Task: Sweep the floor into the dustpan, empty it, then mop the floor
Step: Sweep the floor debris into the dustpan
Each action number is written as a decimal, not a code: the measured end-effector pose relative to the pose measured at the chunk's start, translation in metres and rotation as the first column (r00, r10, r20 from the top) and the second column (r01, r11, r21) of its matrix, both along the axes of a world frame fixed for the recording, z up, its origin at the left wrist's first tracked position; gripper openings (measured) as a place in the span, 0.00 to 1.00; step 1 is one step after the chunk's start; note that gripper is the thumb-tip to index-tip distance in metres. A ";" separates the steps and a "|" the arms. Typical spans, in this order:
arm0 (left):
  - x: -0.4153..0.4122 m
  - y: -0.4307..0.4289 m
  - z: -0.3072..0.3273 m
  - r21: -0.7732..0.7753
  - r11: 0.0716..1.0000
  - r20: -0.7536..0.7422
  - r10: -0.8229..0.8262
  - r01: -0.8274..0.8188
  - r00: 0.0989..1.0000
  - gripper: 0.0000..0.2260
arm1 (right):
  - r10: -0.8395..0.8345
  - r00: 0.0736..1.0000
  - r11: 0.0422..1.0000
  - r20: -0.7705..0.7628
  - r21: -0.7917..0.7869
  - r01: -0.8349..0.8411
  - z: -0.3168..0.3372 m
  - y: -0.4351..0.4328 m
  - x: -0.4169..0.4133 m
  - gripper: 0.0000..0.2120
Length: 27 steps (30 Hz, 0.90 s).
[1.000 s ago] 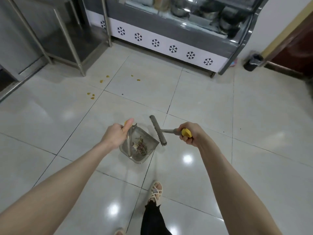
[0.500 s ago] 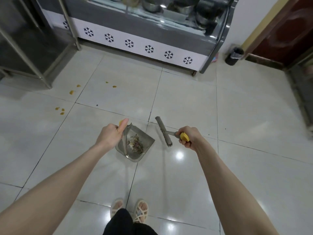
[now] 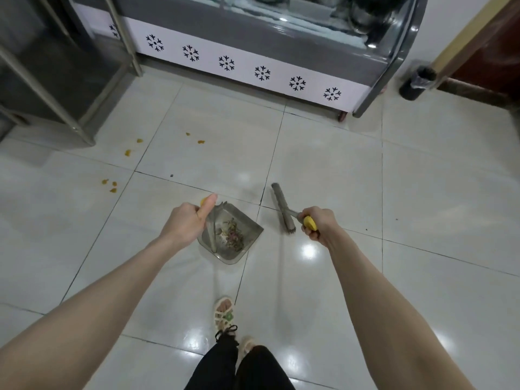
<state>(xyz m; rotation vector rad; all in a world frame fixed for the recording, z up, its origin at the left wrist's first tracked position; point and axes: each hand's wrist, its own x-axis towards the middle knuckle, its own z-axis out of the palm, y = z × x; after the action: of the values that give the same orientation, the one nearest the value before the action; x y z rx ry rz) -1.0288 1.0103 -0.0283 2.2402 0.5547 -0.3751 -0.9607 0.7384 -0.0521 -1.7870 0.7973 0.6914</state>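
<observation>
Since half a second ago one sandalled foot [image 3: 223,312] has stepped ahead of the other, where both stood side by side, and the display case [image 3: 253,60] at 12 o'clock has drawn nearer, while both hands keep their hold as before. The left hand [image 3: 185,223] grips the yellow top of the dustpan's upright handle, fingers curled round it and the thumb laid straight along it, pointing to 1 o'clock. The dustpan [image 3: 242,232], grey and see-through, hangs just right of that hand near the middle of the view, with a small heap of brownish debris [image 3: 232,230] lying in it; whether it clears the floor [image 3: 422,206] cannot be told. The right hand [image 3: 318,225] has its fingers wrapped tight round the yellow grip of the broom [image 3: 282,208], whose narrow grey head stands at 3 o'clock of the dustpan, near it but apart, running from 11 to 5 o'clock. Yellow scraps [image 3: 128,152] lie scattered on the tiles at 10 o'clock of the dustpan, well apart from it, near the foot of a steel rack [image 3: 56,80]. A dark bin [image 3: 416,83] stands at 2 o'clock, just beside the case's right end.
</observation>
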 end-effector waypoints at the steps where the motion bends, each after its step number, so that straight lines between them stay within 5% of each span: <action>1: 0.002 0.005 0.001 0.003 1.000 -0.003 0.001 -0.001 1.000 0.32 | 0.013 1.000 1.000 0.000 -0.002 -0.013 -0.004 0.007 0.006 0.01; 16: -0.006 0.073 0.002 -0.055 0.985 -0.082 0.158 -0.163 0.984 0.30 | 0.415 0.899 0.910 -0.138 0.082 -0.407 -0.032 0.120 0.041 0.06; 27: -0.032 0.091 0.013 -0.080 0.973 -0.105 0.208 -0.217 0.972 0.30 | 0.404 0.913 0.915 -0.055 0.005 -0.404 -0.005 0.110 0.056 0.04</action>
<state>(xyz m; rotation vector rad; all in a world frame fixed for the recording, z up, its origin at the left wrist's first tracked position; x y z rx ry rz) -1.0611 1.1011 -0.0156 2.0593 0.8055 -0.3912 -0.9043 0.8485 -0.0575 -1.9683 0.4630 1.0118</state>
